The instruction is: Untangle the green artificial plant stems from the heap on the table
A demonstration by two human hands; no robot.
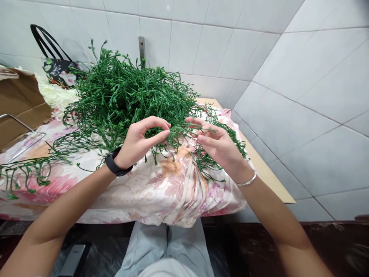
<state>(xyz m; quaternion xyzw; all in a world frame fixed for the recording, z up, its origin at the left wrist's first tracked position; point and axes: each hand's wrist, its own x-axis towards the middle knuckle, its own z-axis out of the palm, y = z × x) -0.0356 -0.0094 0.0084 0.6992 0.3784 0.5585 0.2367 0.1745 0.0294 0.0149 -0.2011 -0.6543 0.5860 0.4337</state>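
Note:
Between my hands stretches a small bunch of thin green artificial flower stems (182, 130). My left hand (138, 140), with a black band on its wrist, is closed in a pinch on the bunch's left end, thumb against forefinger. My right hand (220, 148), wearing a silver bangle, has its fingers curled around the other end, with stems running across the fingers above the thumb. Just behind rises a large tangled heap of the same green stems (129, 92). More loose stems (209, 163) lie beneath and beside my right hand.
A floral cloth (129, 196) covers the table, with a board (268, 177) showing at its right edge. Stems (37, 169) trail at left near a bent metal rod (34, 132) and brown cardboard (20, 104). White flowers (54, 92) and a floral bag (59, 71) stand by the tiled wall.

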